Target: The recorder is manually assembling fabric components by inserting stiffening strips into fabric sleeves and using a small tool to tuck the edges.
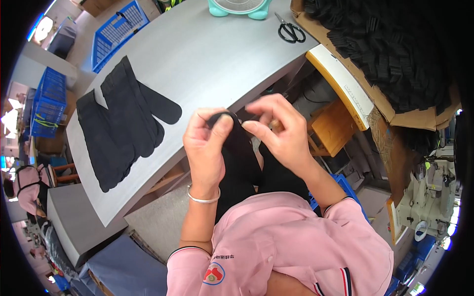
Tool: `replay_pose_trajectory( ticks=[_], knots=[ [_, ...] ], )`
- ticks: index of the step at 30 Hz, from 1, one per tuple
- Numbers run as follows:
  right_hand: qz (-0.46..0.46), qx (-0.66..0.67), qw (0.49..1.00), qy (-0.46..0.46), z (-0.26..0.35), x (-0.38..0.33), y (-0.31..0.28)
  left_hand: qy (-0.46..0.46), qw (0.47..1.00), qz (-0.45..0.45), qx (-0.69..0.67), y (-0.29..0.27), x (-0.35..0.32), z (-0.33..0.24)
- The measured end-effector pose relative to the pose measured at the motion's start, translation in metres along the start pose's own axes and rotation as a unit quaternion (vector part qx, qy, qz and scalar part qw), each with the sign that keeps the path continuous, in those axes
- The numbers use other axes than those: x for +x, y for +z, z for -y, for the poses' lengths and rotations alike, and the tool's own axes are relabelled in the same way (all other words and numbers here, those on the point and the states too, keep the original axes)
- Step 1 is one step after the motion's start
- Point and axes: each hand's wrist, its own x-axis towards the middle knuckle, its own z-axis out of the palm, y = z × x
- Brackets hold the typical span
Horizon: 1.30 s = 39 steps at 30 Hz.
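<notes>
My left hand (206,140) is closed above my lap, thumb and fingers pinching the edge of a black sock (224,119). The sock hangs against my black trousers, so its lower end is hard to make out. Just beside it my right hand (279,129) is raised with thumb and forefinger curved apart, close to the sock's edge. I see nothing between those fingers. On the grey table to the left lie several flat black socks (121,118), overlapping and partly fanned out.
Black-handled scissors (291,32) and a mint-green fan base (239,9) sit on the far part of the grey table (212,64). A cardboard box (414,117) full of black socks stands at the right, near a sewing machine (427,190). Blue crates (118,32) lie beyond the table.
</notes>
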Motion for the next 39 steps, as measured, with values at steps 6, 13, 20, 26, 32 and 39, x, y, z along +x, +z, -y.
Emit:
replay_pose_trajectory(
  ticks=[6,13,20,26,32,39],
  knots=[
    [0.163,0.223,0.953,0.128,-0.03,0.026,0.021,0.002,1.0,0.012,-0.008,0.01,0.036,-0.003],
    [0.297,0.245,0.866,0.32,-0.091,0.014,0.026,0.038,0.995,-0.094,0.021,-0.045,0.153,0.026],
    [0.299,0.283,0.772,0.485,-0.13,-0.043,0.033,0.174,0.851,-0.189,0.457,-0.119,0.191,0.069],
    [0.278,0.296,0.788,0.463,-0.138,-0.018,0.046,0.103,0.659,0.107,0.738,-0.11,0.158,0.125],
    [0.28,0.291,0.78,0.479,-0.13,-0.043,0.033,0.147,0.638,0.078,0.752,-0.11,0.153,0.135],
    [0.255,0.268,0.801,0.471,-0.13,-0.098,0.011,0.147,0.641,0.073,0.749,-0.109,0.153,0.137]
  ],
)
